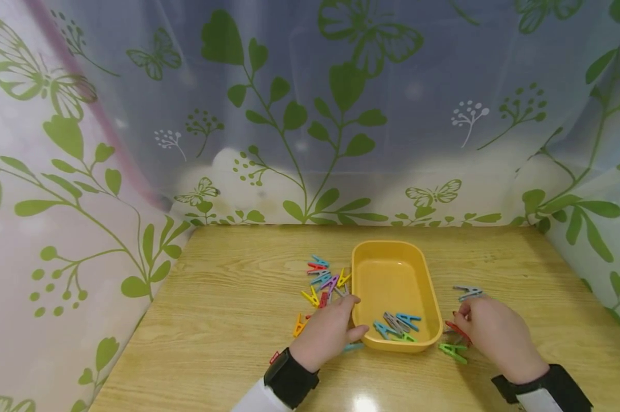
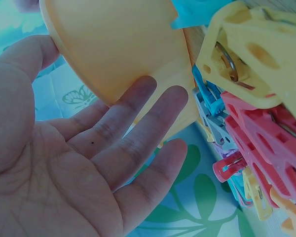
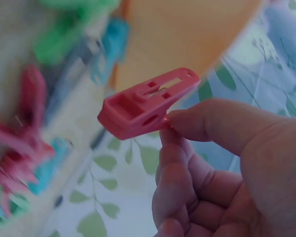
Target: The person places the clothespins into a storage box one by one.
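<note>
My right hand (image 1: 500,335) pinches a red clothespin (image 3: 148,106) between thumb and fingertips, just right of the yellow tray (image 1: 433,286). A green clothespin (image 1: 453,352) and a grey-blue clothespin (image 1: 468,292) lie on the table close to that hand. At the tray's left side, my left hand (image 1: 326,332) touches the wall with fairly straight fingers, its thumb near the front left corner. Blue clothespins (image 1: 409,321), a grey clothespin (image 1: 396,322) and a green clothespin (image 1: 405,337) lie in the tray's near end.
Left of the tray, several clothespins of mixed colours are scattered, among them a purple clothespin (image 1: 330,282), a yellow clothespin (image 1: 310,296) and an orange clothespin (image 1: 298,325). A patterned curtain (image 1: 299,143) borders the wooden table (image 1: 227,309) at the back and sides.
</note>
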`<action>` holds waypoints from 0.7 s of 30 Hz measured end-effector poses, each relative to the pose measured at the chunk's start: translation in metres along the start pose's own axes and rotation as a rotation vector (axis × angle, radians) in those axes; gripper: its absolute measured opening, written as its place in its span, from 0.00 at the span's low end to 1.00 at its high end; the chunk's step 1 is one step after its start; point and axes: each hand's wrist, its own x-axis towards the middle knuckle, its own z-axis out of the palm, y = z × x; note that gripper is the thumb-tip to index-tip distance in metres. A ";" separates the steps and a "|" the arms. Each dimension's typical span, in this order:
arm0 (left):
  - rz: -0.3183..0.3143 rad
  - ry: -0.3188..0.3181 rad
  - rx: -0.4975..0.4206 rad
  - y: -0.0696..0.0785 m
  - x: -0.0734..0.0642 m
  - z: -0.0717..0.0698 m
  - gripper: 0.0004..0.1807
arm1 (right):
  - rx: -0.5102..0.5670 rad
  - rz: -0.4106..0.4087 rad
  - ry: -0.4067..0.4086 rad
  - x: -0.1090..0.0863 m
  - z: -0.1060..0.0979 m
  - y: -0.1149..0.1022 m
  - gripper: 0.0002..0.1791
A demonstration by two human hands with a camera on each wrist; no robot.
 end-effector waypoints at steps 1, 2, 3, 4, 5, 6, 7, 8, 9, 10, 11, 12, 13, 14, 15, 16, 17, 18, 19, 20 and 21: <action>0.003 0.002 0.001 0.000 0.000 0.000 0.30 | 0.004 0.001 0.021 0.002 -0.003 0.001 0.08; 0.005 0.003 0.001 0.000 0.000 0.000 0.30 | 0.008 0.005 0.041 0.004 -0.007 0.001 0.08; 0.006 0.003 -0.002 0.000 0.000 0.000 0.30 | 0.009 0.006 0.060 0.006 -0.010 0.000 0.08; 0.008 0.005 -0.002 0.000 0.000 0.000 0.30 | 0.008 0.004 0.080 0.008 -0.014 -0.001 0.08; 0.008 0.006 -0.005 0.001 0.000 -0.001 0.30 | 0.009 0.001 0.094 0.011 -0.017 -0.003 0.08; 0.007 0.006 -0.007 0.001 0.000 -0.001 0.30 | 0.007 -0.005 0.105 0.013 -0.019 -0.006 0.08; 0.006 0.005 -0.010 0.000 -0.001 -0.001 0.30 | 0.003 -0.016 0.119 0.014 -0.021 -0.010 0.09; 0.004 0.005 -0.013 0.000 -0.001 -0.002 0.30 | -0.002 -0.026 0.131 0.016 -0.022 -0.014 0.09; 0.003 0.003 -0.017 0.000 -0.001 -0.002 0.30 | -0.007 -0.039 0.143 0.018 -0.022 -0.019 0.09; 0.002 0.001 -0.018 0.000 -0.001 -0.002 0.30 | -0.009 -0.054 0.151 0.020 -0.022 -0.024 0.09; 0.001 -0.001 -0.017 0.000 -0.001 -0.002 0.30 | -0.008 -0.066 0.161 0.021 -0.021 -0.029 0.09; 0.001 -0.001 -0.014 0.000 -0.001 -0.002 0.30 | -0.006 -0.085 0.177 0.022 -0.019 -0.035 0.09; 0.002 0.000 -0.011 0.000 -0.001 -0.002 0.30 | -0.005 -0.105 0.194 0.022 -0.016 -0.040 0.09; 0.002 0.000 -0.009 0.000 -0.001 -0.001 0.29 | -0.001 -0.128 0.211 0.023 -0.013 -0.045 0.10; 0.003 0.002 -0.006 0.000 -0.001 -0.001 0.29 | 0.005 -0.151 0.224 0.023 -0.010 -0.050 0.10; 0.003 0.003 -0.001 0.000 -0.001 -0.001 0.29 | 0.005 -0.177 0.242 0.023 -0.006 -0.055 0.10; 0.003 0.004 -0.001 0.000 0.000 0.000 0.29 | 0.005 -0.205 0.259 0.023 -0.002 -0.059 0.11; 0.004 0.005 -0.002 0.000 0.000 0.000 0.29 | -0.001 -0.234 0.275 0.022 0.002 -0.063 0.11; 0.004 0.005 -0.004 0.000 0.000 0.000 0.29 | -0.002 -0.256 0.278 0.022 0.006 -0.066 0.12; 0.004 0.006 -0.008 0.000 0.000 0.000 0.29 | -0.003 -0.274 0.277 0.022 0.009 -0.070 0.12; 0.005 0.007 -0.010 0.000 0.000 0.000 0.29 | -0.006 -0.285 0.271 0.022 0.013 -0.073 0.12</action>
